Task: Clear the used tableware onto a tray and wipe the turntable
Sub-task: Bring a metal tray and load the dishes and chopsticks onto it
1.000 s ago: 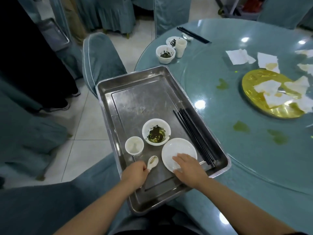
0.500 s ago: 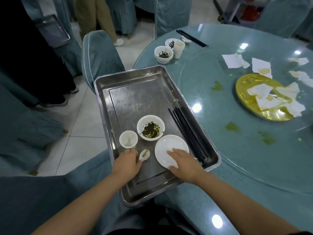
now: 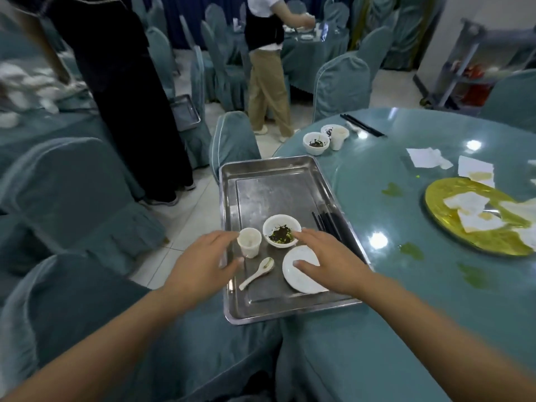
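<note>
At the centre of the frame, a metal tray (image 3: 261,181) is being loaded; a cup (image 3: 249,242), bowl (image 3: 282,230), spoon (image 3: 258,272), plate (image 3: 301,269) and chopsticks (image 3: 333,224) are lying on it. The left hand (image 3: 200,265) and right hand (image 3: 330,256) are being held open above it, gripping nothing. More dishes (image 3: 324,139) are waiting at the upper centre. The tray seems to be overhanging the table edge, so it could be tipped by a careless push.

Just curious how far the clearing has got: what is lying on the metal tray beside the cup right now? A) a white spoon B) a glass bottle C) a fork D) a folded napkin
A: a white spoon lies on the tray just below the cup, left of the small plate.
</note>
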A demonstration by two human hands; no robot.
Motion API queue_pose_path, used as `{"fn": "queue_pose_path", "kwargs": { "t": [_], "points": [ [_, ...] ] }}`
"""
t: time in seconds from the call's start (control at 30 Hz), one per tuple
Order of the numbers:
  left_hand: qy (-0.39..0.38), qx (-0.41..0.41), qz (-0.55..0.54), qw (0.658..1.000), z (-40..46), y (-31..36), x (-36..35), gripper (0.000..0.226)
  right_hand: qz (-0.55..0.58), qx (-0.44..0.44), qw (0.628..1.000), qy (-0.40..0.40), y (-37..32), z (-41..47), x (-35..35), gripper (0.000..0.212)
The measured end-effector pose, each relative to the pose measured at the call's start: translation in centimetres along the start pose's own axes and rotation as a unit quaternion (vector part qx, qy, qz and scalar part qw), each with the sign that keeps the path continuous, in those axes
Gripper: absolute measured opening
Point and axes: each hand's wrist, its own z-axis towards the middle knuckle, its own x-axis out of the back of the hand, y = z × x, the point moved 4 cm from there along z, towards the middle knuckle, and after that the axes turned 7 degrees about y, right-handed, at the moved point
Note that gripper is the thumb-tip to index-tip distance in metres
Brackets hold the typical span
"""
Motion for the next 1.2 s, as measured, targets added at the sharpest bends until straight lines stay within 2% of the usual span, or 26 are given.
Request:
{"fn": "queue_pose_path", "kwargs": {
  "t": [0.23, 0.43, 0.57, 0.83, 1.2],
  "points": [
    [0.070, -0.048, 0.021, 0.996, -2.8, 2.3, 8.2, 0.053, -0.003, 0.059, 0.998, 0.033, -7.4, -2.7, 6.1, 0.060],
    [0.097, -0.099, 0.062, 0.988, -3.5, -0.2, 14.0, 0.054, -0.032, 0.075, 0.996, 0.043, -14.7, -2.5, 7.7, 0.061],
    [0.100, -0.111, 0.060, 0.987, -4.4, -3.5, 18.2, 0.056, -0.052, 0.074, 0.993, 0.072, -21.2, -1.8, 7.6, 0.063],
    [0.088, -0.155, 0.049, 0.983, -9.2, -11.3, 24.8, 0.054, -0.025, 0.039, 0.990, 0.131, -33.6, -2.1, 4.2, 0.063],
    [0.088, -0.176, -0.001, 0.980, -13.2, -16.2, 28.4, 0.055, -0.036, 0.014, 0.989, 0.143, -40.6, -3.9, 2.2, 0.062]
  ]
}}
